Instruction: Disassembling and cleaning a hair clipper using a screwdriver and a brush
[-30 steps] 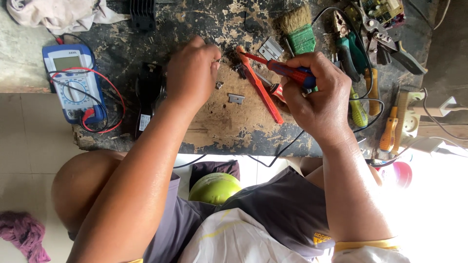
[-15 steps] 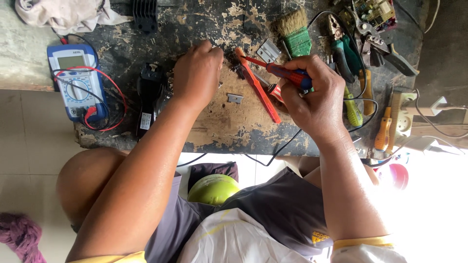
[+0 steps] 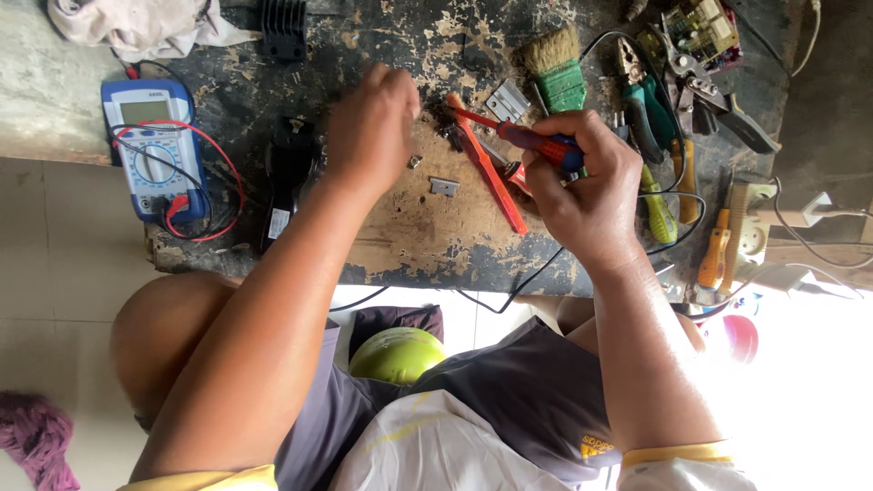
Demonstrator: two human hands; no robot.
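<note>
My right hand [image 3: 587, 186] grips a screwdriver [image 3: 518, 135] with a red and blue handle, its tip pointing left toward a small dark part [image 3: 452, 136] on the worn black workbench [image 3: 400, 236]. My left hand [image 3: 373, 127] rests with its fingers curled down just left of that part; whether it pinches anything is hidden. A small metal clip [image 3: 444, 187] and a tiny screw [image 3: 415, 162] lie on the bare wood below the left hand. Red-handled pliers [image 3: 486, 177] lie between the two hands.
A blue multimeter [image 3: 150, 150] with red and black leads sits at the left. A black device [image 3: 289, 168] lies beside it. A green brush [image 3: 556, 68], cutters [image 3: 650, 114], an orange screwdriver [image 3: 714, 255] and a circuit board [image 3: 700, 23] crowd the right. A green round object [image 3: 397, 353] rests by my lap.
Both hands stay at the same spot over the small part. The screwdriver has barely shifted; the view moved slightly.
</note>
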